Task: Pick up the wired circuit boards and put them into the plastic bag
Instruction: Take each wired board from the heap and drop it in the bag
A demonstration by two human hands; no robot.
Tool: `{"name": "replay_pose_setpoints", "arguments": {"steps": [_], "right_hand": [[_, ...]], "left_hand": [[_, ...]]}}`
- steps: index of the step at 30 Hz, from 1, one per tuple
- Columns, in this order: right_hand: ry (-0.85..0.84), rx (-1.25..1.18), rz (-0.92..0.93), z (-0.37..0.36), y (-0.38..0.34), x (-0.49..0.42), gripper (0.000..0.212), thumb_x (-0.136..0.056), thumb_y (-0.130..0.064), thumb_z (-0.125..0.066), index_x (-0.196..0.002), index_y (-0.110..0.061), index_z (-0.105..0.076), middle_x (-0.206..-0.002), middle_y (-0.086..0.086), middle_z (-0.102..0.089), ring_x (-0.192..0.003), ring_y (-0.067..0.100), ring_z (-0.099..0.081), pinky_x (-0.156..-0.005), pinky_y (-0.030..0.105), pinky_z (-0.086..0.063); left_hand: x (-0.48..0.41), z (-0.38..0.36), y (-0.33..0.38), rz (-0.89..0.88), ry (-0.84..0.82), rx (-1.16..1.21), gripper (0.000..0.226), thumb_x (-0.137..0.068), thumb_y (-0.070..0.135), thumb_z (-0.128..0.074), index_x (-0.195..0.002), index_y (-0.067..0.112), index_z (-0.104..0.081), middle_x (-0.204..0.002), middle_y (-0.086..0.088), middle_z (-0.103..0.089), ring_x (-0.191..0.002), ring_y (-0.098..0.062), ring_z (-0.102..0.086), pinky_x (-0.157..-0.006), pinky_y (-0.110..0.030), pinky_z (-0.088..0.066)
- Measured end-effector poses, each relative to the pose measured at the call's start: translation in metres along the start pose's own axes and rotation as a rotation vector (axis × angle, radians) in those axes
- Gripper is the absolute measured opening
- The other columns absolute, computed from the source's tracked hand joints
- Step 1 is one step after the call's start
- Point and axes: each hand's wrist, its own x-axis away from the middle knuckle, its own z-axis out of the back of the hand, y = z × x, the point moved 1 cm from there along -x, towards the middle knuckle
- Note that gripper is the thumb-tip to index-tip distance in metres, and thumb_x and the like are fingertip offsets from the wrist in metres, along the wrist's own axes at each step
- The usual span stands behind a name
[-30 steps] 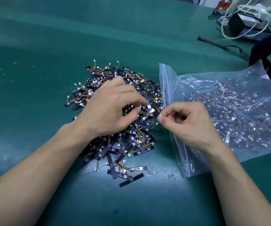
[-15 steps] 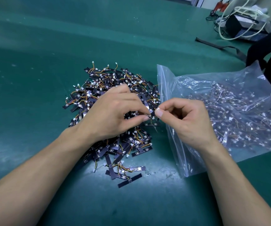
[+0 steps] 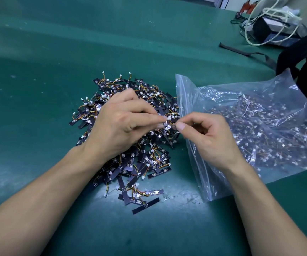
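1. Step in hand, as I judge it: one board is being separated from the heap, before it goes into the bag.
2. The bag lies flat on the green desk. Its mouth is turned to the left, toward the heap. Many boards are already inside and show through the plastic.
3. The remaining boards make a loose heap just left of the bag mouth, touching it or almost touching. A few single ones lie apart from the heap, left of the bag's near corner.
4. The left hand is above the heap, just left of the bag mouth. Its thumb and forefinger are closed in a pinch on one board, near the white connector. The other fingers are curled loosely.
5. The right hand is over the mouth edge of the bag. Its thumb and forefinger are also pinched together, it seems on the other end of the same board. What exactly is between them is too small to tell with certainty.
6. The next move probably calls for a gentle pull, because the thin wires look tangled with the neighbours. After that the bag mouth must be lifted open, since it lies flat, and the board must slide well inside.
7. A quick pull could drag other boards off the heap or strain a wire.
8. Far behind the bag there are a black box with white cable and a black strap. They do not belong to the task.
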Motion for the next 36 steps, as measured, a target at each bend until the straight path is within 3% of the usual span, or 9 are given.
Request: {"name": "replay_pose_setpoints", "arguments": {"steps": [5, 9, 18, 22, 25, 36], "right_hand": [[0.015, -0.067, 0.014, 0.001, 0.0019, -0.0005, 0.005, -0.085, -0.023, -0.071, -0.08, -0.024, -0.072, -0.06, -0.015, -0.055, -0.053, 0.006, -0.041, -0.052, 0.015, -0.033], [0.074, 0.026, 0.098, -0.0001, 0.0005, 0.0013, 0.006, -0.086, -0.021, -0.072, -0.082, -0.025, -0.072, -0.061, -0.014, -0.056, -0.05, 0.017, -0.042, -0.051, 0.019, -0.035], [0.112, 0.168, 0.289, -0.0011, -0.0009, 0.0021, 0.005, -0.087, -0.014, -0.076, -0.091, -0.013, -0.076, -0.069, -0.008, -0.054, -0.053, 0.013, -0.044, -0.054, 0.017, -0.032], [0.12, 0.185, 0.347, 0.0014, -0.0003, 0.0026, 0.016, -0.085, -0.016, -0.078, -0.101, -0.014, -0.076, -0.088, -0.005, -0.058, -0.047, 0.016, -0.039, -0.048, 0.023, -0.032], [0.115, 0.164, 0.361, -0.0005, 0.0024, 0.002, 0.012, -0.085, -0.012, -0.079, -0.097, -0.013, -0.076, -0.097, -0.001, -0.063, -0.045, 0.016, -0.042, -0.046, 0.023, -0.032], [0.148, 0.197, 0.406, -0.0013, 0.0059, 0.0003, 0.005, -0.088, -0.006, -0.079, -0.09, -0.01, -0.077, -0.096, 0.0, -0.068, -0.055, 0.009, -0.05, -0.058, 0.012, -0.036]], "left_hand": [[0.0006, -0.001, 0.0005, 0.061, -0.029, -0.001, 0.017, -0.091, 0.019, -0.077, -0.107, 0.014, -0.079, -0.097, 0.002, -0.075, -0.076, -0.027, -0.055, -0.071, -0.041, -0.049], [0.0014, 0.0003, 0.0032, 0.114, -0.048, 0.085, 0.021, -0.089, 0.012, -0.069, -0.108, 0.013, -0.077, -0.099, 0.003, -0.075, -0.081, -0.024, -0.056, -0.08, -0.034, -0.045], [-0.0013, -0.0009, 0.007, 0.078, -0.01, 0.084, 0.01, -0.092, 0.021, -0.076, -0.09, 0.012, -0.08, -0.087, 0.006, -0.074, -0.073, -0.025, -0.058, -0.072, -0.037, -0.045], [-0.0009, -0.0019, 0.0083, 0.074, 0.026, 0.082, 0.01, -0.093, 0.02, -0.075, -0.087, 0.012, -0.08, -0.087, 0.007, -0.074, -0.073, -0.023, -0.06, -0.073, -0.036, -0.045], [-0.0015, -0.0014, 0.0081, 0.067, 0.042, 0.082, 0.01, -0.093, 0.02, -0.075, -0.087, 0.013, -0.079, -0.087, 0.006, -0.074, -0.073, -0.023, -0.061, -0.075, -0.033, -0.044], [-0.0004, -0.0017, 0.0087, 0.079, 0.006, 0.104, 0.012, -0.089, 0.024, -0.079, -0.094, 0.013, -0.078, -0.093, 0.006, -0.074, -0.079, -0.024, -0.061, -0.077, -0.035, -0.045]]}}
